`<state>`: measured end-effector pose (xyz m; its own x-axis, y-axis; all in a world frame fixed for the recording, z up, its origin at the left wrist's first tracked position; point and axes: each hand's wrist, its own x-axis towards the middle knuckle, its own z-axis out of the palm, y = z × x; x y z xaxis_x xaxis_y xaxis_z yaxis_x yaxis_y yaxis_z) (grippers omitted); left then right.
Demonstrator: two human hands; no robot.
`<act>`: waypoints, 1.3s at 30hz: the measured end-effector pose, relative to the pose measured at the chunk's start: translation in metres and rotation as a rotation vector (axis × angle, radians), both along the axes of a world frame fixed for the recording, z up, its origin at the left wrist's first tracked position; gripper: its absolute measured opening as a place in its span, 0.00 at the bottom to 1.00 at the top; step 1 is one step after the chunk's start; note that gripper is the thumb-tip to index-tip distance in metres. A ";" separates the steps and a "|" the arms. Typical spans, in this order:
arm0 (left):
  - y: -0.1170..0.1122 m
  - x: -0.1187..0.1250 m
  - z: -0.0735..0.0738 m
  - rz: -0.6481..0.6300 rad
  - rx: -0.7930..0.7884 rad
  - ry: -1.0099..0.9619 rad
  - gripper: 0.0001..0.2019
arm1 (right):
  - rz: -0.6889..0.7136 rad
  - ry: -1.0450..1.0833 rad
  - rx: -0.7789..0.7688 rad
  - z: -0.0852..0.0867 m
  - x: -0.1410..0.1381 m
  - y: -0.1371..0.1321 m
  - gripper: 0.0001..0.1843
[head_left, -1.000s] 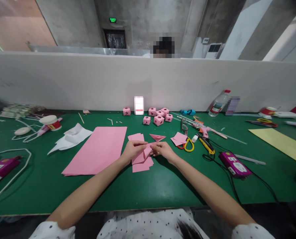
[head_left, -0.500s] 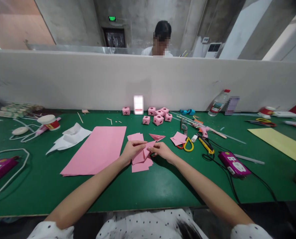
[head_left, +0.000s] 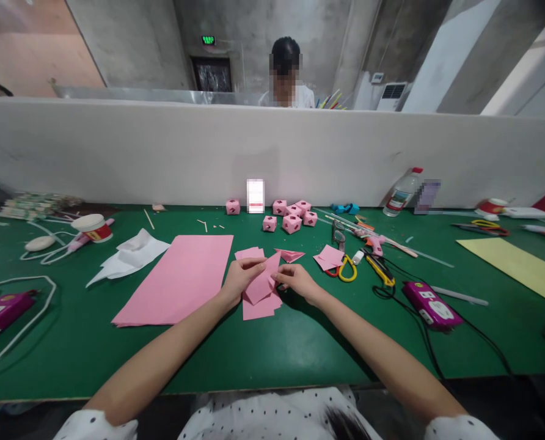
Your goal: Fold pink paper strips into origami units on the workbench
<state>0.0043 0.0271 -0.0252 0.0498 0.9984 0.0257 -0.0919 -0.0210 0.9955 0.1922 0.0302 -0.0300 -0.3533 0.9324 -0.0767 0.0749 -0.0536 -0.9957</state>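
Observation:
Between my two hands is a small piece of pink paper, partly folded and tilted up from the table. My left hand pinches its upper left side. My right hand grips its right edge between thumb and fingers. Under it lie several loose pink paper squares. Just beyond my fingers sits a folded pink paper piece. Large pink sheets are stacked to the left. Further back stand several pink paper cubes with dark diamond marks.
Right of my hands are more pink squares, yellow-handled scissors, a yellow utility knife, a pink glue gun and a purple power strip. White paper and a paper cup lie left. A white partition closes the back.
The pink paper in my hands has turned so that more of its flat face shows. My hands stay almost in place. The person behind the partition has shifted slightly left.

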 end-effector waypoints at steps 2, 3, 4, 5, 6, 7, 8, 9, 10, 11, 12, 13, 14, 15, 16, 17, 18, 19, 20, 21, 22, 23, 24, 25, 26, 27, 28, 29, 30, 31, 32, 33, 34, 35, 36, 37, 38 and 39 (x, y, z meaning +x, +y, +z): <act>0.001 -0.001 -0.001 0.003 -0.025 -0.001 0.21 | -0.084 0.053 -0.020 0.001 -0.001 0.000 0.20; 0.002 -0.002 -0.002 -0.006 -0.041 -0.004 0.21 | -0.123 0.071 -0.023 0.001 -0.001 0.000 0.19; 0.003 -0.002 -0.003 -0.022 -0.051 -0.004 0.22 | -0.157 0.081 -0.020 0.000 -0.001 0.000 0.19; 0.003 -0.003 -0.005 -0.041 -0.049 0.002 0.22 | -0.185 0.084 -0.016 0.000 -0.001 0.001 0.19; 0.004 -0.003 -0.006 -0.056 -0.034 0.015 0.22 | -0.205 0.085 -0.010 -0.001 -0.001 0.002 0.19; 0.005 -0.003 -0.007 -0.068 -0.009 0.035 0.22 | -0.220 0.089 -0.002 -0.002 -0.001 0.002 0.19; 0.005 -0.004 -0.008 -0.074 0.019 0.059 0.22 | -0.229 0.094 0.007 -0.003 -0.001 0.003 0.19; 0.006 -0.004 -0.009 -0.075 0.046 0.081 0.22 | -0.236 0.099 0.015 -0.004 -0.001 0.003 0.20; 0.006 -0.004 -0.009 -0.074 0.066 0.098 0.23 | -0.238 0.104 0.021 -0.005 -0.001 0.003 0.20; 0.005 -0.004 -0.009 -0.071 0.078 0.109 0.23 | -0.240 0.108 0.024 -0.005 -0.002 0.004 0.21; 0.005 -0.003 -0.009 -0.070 0.081 0.114 0.23 | -0.240 0.112 0.024 -0.006 -0.002 0.004 0.21; 0.004 -0.003 -0.008 -0.070 0.081 0.117 0.24 | -0.240 0.116 0.021 -0.006 -0.002 0.004 0.21; 0.003 -0.002 -0.008 -0.074 0.080 0.119 0.24 | -0.241 0.123 0.017 -0.006 -0.002 0.004 0.21; 0.002 -0.001 -0.007 -0.079 0.082 0.125 0.24 | -0.244 0.132 0.014 -0.006 -0.002 0.004 0.21; 0.001 0.000 -0.006 -0.083 0.087 0.132 0.23 | -0.248 0.140 0.013 -0.006 -0.002 0.004 0.21; 0.000 0.001 -0.005 -0.084 0.091 0.137 0.22 | -0.252 0.144 0.013 -0.007 -0.002 0.004 0.21; -0.001 0.001 -0.004 -0.083 0.089 0.135 0.21 | -0.255 0.143 0.014 -0.007 -0.001 0.004 0.21; -0.001 0.002 -0.003 -0.078 0.077 0.122 0.20 | -0.250 0.135 0.017 -0.006 -0.001 0.004 0.21; -0.001 0.002 -0.001 -0.069 0.054 0.098 0.20 | -0.238 0.119 0.022 -0.006 0.000 0.003 0.21; -0.001 0.002 0.000 -0.057 0.024 0.066 0.20 | -0.217 0.095 0.027 -0.005 0.000 0.003 0.21; -0.001 0.002 0.002 -0.050 -0.007 0.034 0.20 | -0.186 0.066 0.032 -0.005 0.001 0.003 0.21; -0.001 0.002 0.003 -0.046 -0.036 0.012 0.21 | -0.147 0.036 0.038 -0.004 0.002 0.002 0.21; -0.001 0.002 0.004 -0.055 -0.056 0.005 0.21 | -0.101 0.011 0.043 -0.002 0.003 0.002 0.21; -0.001 0.001 0.005 -0.080 -0.066 0.016 0.21 | -0.054 -0.009 0.047 -0.001 0.004 0.001 0.21; -0.001 0.001 0.005 -0.118 -0.066 0.036 0.21 | -0.010 -0.023 0.048 0.000 0.004 0.001 0.21; -0.002 0.001 0.005 -0.159 -0.058 0.058 0.20 | 0.026 -0.033 0.048 0.001 0.005 0.001 0.21; -0.003 0.002 0.004 -0.192 -0.044 0.072 0.20 | 0.049 -0.039 0.046 0.001 0.005 0.001 0.21; -0.004 0.002 0.003 -0.208 -0.026 0.081 0.19 | 0.062 -0.044 0.045 0.001 0.005 0.001 0.21; -0.004 0.002 0.002 -0.203 -0.007 0.087 0.18 | 0.066 -0.048 0.045 0.002 0.006 0.001 0.21; -0.005 0.002 0.002 -0.183 0.008 0.091 0.18 | 0.066 -0.050 0.045 0.001 0.005 0.001 0.21; -0.005 0.002 0.001 -0.161 0.021 0.095 0.18 | 0.067 -0.050 0.046 0.001 0.005 0.001 0.21; -0.005 0.002 0.001 -0.145 0.029 0.099 0.17 | 0.073 -0.050 0.045 0.000 0.005 0.001 0.21; -0.005 0.002 0.001 -0.138 0.033 0.102 0.17 | 0.079 -0.051 0.042 0.000 0.005 0.000 0.21; -0.004 0.001 0.001 -0.138 0.033 0.103 0.16 | 0.085 -0.051 0.037 -0.001 0.004 0.000 0.21; -0.004 0.001 0.001 -0.142 0.030 0.102 0.16 | 0.089 -0.049 0.033 -0.002 0.004 0.000 0.21; -0.004 0.001 0.002 -0.144 0.024 0.101 0.15 | 0.093 -0.047 0.032 -0.002 0.004 0.000 0.22; -0.004 0.001 0.002 -0.144 0.016 0.101 0.15 | 0.097 -0.044 0.034 -0.003 0.004 0.000 0.22; -0.004 0.001 0.002 -0.146 0.006 0.102 0.15 | 0.106 -0.042 0.039 -0.003 0.004 0.000 0.22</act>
